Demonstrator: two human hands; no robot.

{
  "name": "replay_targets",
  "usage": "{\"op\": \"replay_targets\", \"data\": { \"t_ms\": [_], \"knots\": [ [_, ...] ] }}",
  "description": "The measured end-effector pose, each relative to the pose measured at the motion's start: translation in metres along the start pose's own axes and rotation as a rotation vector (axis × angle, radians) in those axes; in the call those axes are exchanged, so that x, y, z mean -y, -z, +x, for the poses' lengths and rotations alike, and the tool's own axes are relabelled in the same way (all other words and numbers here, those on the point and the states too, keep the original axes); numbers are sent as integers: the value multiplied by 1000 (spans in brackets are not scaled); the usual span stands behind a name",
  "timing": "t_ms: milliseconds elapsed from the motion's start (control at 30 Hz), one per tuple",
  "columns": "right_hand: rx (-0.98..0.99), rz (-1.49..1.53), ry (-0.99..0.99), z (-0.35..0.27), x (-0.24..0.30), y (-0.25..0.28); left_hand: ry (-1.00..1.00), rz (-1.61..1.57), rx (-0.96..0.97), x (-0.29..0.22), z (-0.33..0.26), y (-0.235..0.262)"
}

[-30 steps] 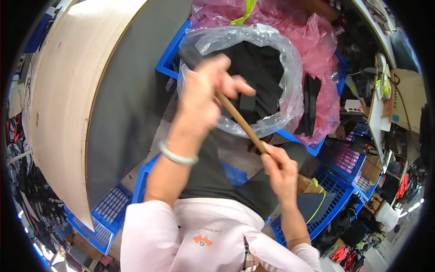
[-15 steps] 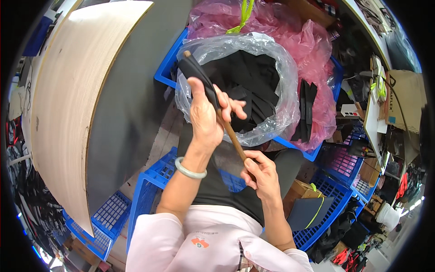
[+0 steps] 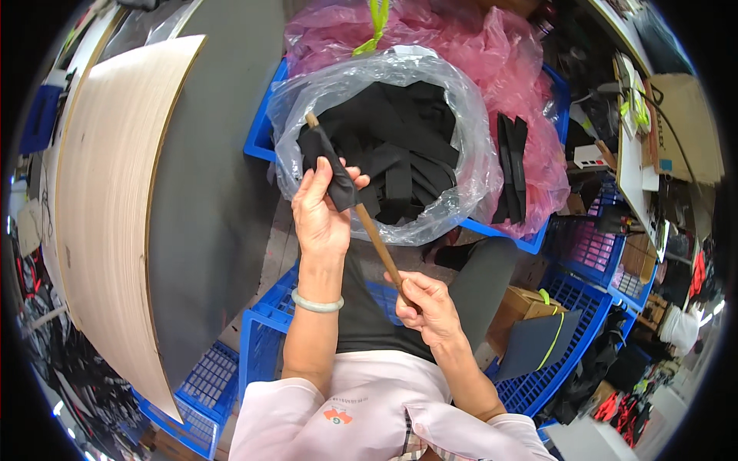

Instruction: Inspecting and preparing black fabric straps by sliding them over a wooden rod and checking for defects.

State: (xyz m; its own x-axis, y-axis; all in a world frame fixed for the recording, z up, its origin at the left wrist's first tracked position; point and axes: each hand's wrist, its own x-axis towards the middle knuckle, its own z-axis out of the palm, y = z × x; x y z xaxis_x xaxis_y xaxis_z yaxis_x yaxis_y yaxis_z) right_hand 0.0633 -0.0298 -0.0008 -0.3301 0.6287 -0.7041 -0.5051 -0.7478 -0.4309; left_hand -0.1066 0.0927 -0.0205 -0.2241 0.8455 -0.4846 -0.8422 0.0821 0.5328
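Observation:
My right hand (image 3: 432,311) is closed round the lower end of a wooden stick (image 3: 378,240), which slants up and to the left. A black fabric piece (image 3: 335,184), narrow and sleeve-like, sits around the upper part of the stick. The stick's bare tip (image 3: 311,120) pokes out beyond it. With thumb and fingers curled about the fabric, my left hand (image 3: 321,215) grips it, palm turned up. Just beyond lies a clear plastic bag (image 3: 470,115) with its mouth wide, full of black fabric pieces (image 3: 407,146).
A blue crate (image 3: 261,142) holds the clear bag and pink plastic (image 3: 530,92), with black strips (image 3: 511,169) on top. To the left stands a grey table (image 3: 215,192) with a curved wooden board (image 3: 115,200). Blue baskets (image 3: 265,330) and a cardboard box (image 3: 513,311) flank my legs.
More of the stick's tip now shows past the fabric, which looks looser and more bunched. Both hands sit lower in the picture, and the whole view has shifted slightly.

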Motion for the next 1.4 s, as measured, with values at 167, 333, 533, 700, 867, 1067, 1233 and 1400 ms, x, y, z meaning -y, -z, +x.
{"op": "replay_targets", "data": {
  "t_ms": [167,333,533,700,867,1067,1233,1400],
  "knots": [
    [-139,-632,308,8,48,44,72,-106,34,10,26,18],
    [-268,-1501,787,26,160,71,185,-265,-73,11,54,24],
    [-117,-1331,521,99,217,110,295,-624,-97,-8,51,40],
    [-381,-1542,630,129,190,121,698,-694,84,15,13,15],
    [91,-890,750,142,141,46,831,-763,291,44,-25,-8],
    [206,-427,269,118,115,11,969,-637,380,52,-36,-9],
    [108,-594,429,107,115,20,680,344,449,39,-41,-19],
    [71,-622,477,106,104,28,784,614,634,35,-41,13]
  ]
}}
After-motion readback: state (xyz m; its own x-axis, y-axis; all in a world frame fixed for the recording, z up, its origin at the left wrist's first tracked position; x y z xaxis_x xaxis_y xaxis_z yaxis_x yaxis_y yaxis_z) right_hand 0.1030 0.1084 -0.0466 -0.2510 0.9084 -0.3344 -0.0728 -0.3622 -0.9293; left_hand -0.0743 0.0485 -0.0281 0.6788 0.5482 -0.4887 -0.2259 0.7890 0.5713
